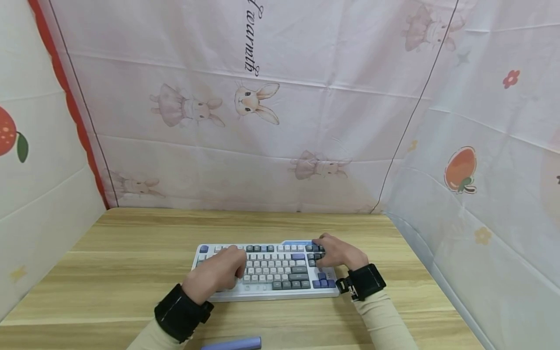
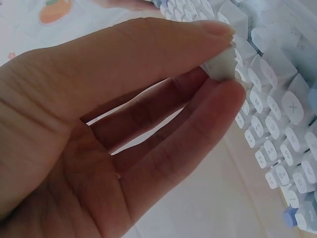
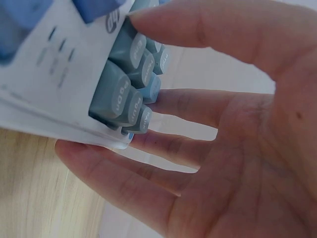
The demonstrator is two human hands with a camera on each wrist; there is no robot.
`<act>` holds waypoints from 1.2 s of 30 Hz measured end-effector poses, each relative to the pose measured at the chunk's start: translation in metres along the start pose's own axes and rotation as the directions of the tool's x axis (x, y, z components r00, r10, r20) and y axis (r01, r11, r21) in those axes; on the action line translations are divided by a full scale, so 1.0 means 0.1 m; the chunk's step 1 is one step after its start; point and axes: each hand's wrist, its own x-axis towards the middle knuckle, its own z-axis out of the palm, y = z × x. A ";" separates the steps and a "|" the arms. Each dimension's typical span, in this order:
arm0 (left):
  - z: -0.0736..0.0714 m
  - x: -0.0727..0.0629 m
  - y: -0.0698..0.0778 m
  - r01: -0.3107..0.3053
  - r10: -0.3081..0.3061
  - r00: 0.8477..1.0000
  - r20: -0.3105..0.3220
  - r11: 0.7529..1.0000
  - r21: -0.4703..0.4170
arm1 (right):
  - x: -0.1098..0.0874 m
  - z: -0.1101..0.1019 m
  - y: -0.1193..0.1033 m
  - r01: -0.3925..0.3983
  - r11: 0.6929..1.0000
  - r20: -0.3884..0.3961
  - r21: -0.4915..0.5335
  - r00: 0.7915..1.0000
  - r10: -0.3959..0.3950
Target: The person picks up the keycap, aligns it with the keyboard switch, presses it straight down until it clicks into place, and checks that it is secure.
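Observation:
A white keyboard (image 1: pixel 262 293) with white, grey and blue-purple keys lies on the table. Between thumb and forefinger, the left hand (image 1: pixel 217 273) pinches a small off-white keycap (image 2: pixel 221 65), held close to the keys; the fingers partly cover it. At the keyboard's right end, the right hand (image 1: pixel 340 252) spans the grey key block (image 3: pixel 119 91). Its thumb (image 3: pixel 168 22) touches a key there, and other fingers reach the far keys and the keyboard's edge. In the left wrist view, part of the keyboard's base (image 2: pixel 292 39) shows without keycaps.
A long purple bar (image 1: pixel 232 344) lies at the table's front, cut off by the frame. The wooden table (image 1: pixel 109 272) is bounded by printed cloth walls (image 1: pixel 280 184) at the back and both sides. Both wrists wear black straps (image 1: pixel 179 311).

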 end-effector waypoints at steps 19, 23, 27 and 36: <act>0.00 0.05 0.03 0.003 -0.003 1.000 0.004 1.000 -0.010 | -0.01 0.00 0.00 0.000 1.000 0.005 0.006 1.000 0.000; 0.01 0.05 0.03 0.026 -0.026 1.000 0.002 1.000 -0.003 | -0.01 0.00 0.01 0.010 1.000 0.009 0.016 1.000 -0.010; 0.02 0.06 0.03 0.020 -0.020 1.000 0.004 1.000 -0.010 | 0.00 0.00 0.02 0.011 1.000 0.008 0.015 1.000 -0.011; 0.04 0.08 0.03 0.019 -0.019 1.000 0.007 1.000 -0.003 | 0.01 0.00 0.02 0.011 1.000 0.000 0.001 1.000 -0.011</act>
